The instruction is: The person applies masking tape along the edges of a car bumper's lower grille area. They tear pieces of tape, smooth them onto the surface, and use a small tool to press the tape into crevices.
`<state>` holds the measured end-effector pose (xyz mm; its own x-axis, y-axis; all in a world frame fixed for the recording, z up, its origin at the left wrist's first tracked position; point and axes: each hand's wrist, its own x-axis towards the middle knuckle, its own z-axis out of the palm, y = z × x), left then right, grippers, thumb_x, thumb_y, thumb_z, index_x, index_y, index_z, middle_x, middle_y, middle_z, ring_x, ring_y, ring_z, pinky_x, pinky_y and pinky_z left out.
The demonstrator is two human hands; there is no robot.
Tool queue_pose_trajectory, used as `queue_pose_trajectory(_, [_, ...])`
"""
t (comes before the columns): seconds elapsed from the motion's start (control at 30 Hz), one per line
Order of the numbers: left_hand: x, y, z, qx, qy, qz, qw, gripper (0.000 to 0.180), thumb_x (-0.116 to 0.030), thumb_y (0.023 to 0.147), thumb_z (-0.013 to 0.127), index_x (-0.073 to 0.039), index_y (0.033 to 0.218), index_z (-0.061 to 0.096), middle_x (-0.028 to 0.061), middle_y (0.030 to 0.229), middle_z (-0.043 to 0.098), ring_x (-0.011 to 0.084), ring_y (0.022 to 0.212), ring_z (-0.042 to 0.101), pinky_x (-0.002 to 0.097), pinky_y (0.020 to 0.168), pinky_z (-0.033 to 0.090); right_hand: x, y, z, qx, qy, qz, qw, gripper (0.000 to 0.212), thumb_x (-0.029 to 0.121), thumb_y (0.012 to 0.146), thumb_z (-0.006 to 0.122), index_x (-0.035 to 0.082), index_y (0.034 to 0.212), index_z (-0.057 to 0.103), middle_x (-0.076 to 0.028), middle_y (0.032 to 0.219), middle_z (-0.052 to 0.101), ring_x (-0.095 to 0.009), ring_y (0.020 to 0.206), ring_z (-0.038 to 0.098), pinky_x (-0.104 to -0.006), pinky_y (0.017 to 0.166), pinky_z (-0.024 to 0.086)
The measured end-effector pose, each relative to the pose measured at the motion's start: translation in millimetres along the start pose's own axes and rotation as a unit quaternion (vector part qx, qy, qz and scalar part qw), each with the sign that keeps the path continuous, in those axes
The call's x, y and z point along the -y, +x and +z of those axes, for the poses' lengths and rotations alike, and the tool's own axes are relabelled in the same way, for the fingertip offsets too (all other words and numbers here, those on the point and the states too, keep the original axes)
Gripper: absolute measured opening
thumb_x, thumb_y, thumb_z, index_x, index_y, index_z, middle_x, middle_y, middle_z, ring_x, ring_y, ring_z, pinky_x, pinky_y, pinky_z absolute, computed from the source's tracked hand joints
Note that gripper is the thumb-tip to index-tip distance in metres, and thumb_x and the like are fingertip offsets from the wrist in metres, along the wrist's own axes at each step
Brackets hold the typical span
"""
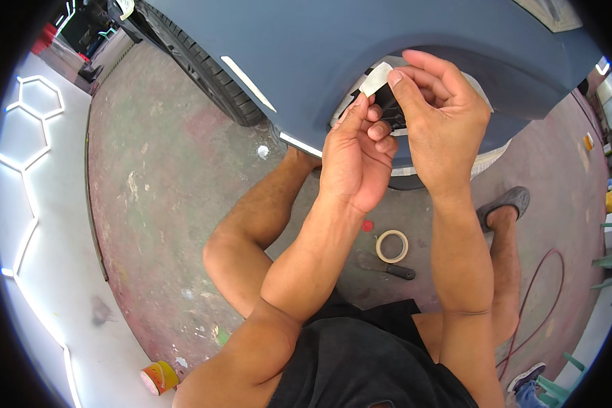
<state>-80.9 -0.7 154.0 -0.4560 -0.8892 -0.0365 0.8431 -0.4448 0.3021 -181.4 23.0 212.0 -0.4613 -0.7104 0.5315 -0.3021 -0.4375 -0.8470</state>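
Note:
Between my two hands stretches a short piece of pale masking tape [376,79]. My left hand [358,153] pinches its lower end between thumb and finger, the other fingers curled. My right hand [445,115] pinches its upper right edge with the thumb and a finger. Both hands are in front of a recess in the blue-grey car bumper [306,61], where black parts and strips of tape show at the rim. My hands hide much of that recess. On the floor below lie a roll of masking tape [404,255] and a putty knife [400,272] with a black handle.
A car tyre [214,85] stands at the upper left. Near the tape roll lies a small red cap [368,225]. A red hose [529,299] curves over the floor at right. A yellow and red tub [159,378] sits lower left by the white wall [44,224].

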Motion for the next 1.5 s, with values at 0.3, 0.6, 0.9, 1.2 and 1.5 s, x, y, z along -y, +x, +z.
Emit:
queue_pose_trajectory(0.3, [-4.0,-1.4,4.3,-0.029,0.004,0.000,1.000,0.014,-0.022,0.112,0.061,-0.008,0.111,0.062,-0.0037,0.089,0.061,0.0016,0.065,0.051,0.0201,0.053,0.041,-6.8,-1.3,4.5,-0.034,-0.031,-0.025,0.999,0.023,0.002,0.094,0.081,-0.005,0.115,0.075,-0.011,0.097,0.081,-0.009,0.081,0.072,-0.0226,0.072,0.057])
queue_pose_trajectory(0.6, [-4.3,-0.4,6.0,0.000,0.018,0.005,1.000,0.013,-0.023,0.109,0.066,-0.011,0.106,0.063,-0.0042,0.087,0.059,0.0027,0.059,0.047,0.0202,0.048,0.034,-6.1,-6.1,7.7,-0.047,0.023,0.004,0.999,0.023,0.001,0.092,0.083,-0.005,0.113,0.075,-0.011,0.097,0.081,-0.009,0.081,0.072,-0.0219,0.071,0.057])
queue_pose_trajectory(0.9, [-6.0,0.6,8.3,-0.019,0.028,0.009,0.999,0.014,-0.020,0.112,0.060,-0.007,0.108,0.061,-0.0025,0.088,0.062,-0.0006,0.060,0.050,0.0178,0.046,0.037,-8.9,-3.8,11.8,-0.091,-0.027,-0.038,0.995,0.020,0.000,0.089,0.082,-0.004,0.108,0.075,-0.010,0.090,0.080,-0.005,0.061,0.061,-0.0221,0.056,0.050])
queue_pose_trajectory(1.2, [-8.5,1.8,9.1,-0.039,0.034,0.018,0.999,0.015,-0.020,0.112,0.060,-0.007,0.105,0.062,-0.0019,0.088,0.063,-0.0002,0.060,0.051,0.0176,0.046,0.038,-13.6,-1.0,15.3,-0.109,-0.031,-0.071,0.991,0.018,-0.001,0.087,0.081,-0.003,0.105,0.075,-0.008,0.085,0.080,-0.004,0.058,0.057,-0.0222,0.053,0.047])
queue_pose_trajectory(1.5, [-8.1,3.9,7.6,-0.034,0.039,0.030,0.998,0.018,-0.022,0.112,0.059,-0.005,0.109,0.064,-0.0025,0.087,0.062,0.0005,0.061,0.051,0.0174,0.046,0.038,-15.1,-0.2,19.5,-0.116,-0.016,-0.057,0.992,0.018,0.000,0.086,0.082,-0.002,0.103,0.076,-0.009,0.086,0.081,-0.005,0.057,0.059,-0.0234,0.053,0.049])
